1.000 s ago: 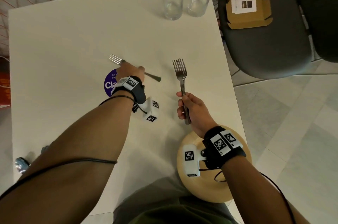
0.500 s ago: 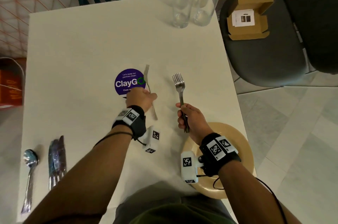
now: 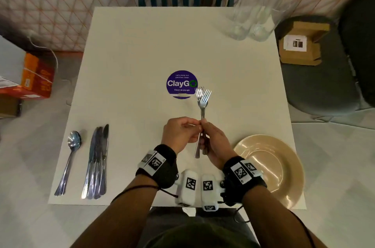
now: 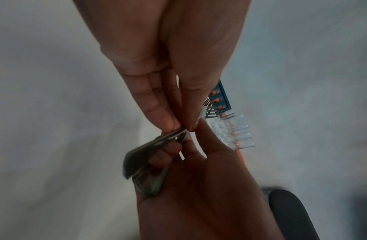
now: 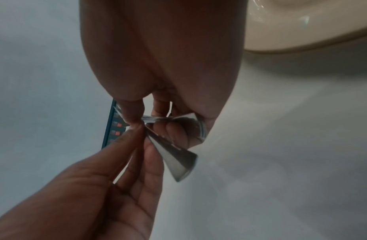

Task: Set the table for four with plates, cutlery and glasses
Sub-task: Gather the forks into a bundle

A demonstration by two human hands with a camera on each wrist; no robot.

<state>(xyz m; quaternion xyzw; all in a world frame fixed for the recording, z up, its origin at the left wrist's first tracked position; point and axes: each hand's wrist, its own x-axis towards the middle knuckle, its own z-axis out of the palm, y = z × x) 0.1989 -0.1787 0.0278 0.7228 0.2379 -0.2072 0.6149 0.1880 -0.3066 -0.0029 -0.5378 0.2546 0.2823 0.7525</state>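
Two forks (image 3: 203, 101) in both hands (image 3: 199, 138)

Bright even head view, edges bowed, blurred glasses (image 3: 250, 22), dim, soft, motion-smeared wrist views

You've got two steel forks (image 3: 203, 103) overlapped, tines pointing at the table's far edge; a beige plate (image 3: 284, 166) sits at the near right corner, spoons (image 3: 69, 158) and knives (image 3: 97, 162) near left, glasses (image 3: 249, 22) (blurred) far right.
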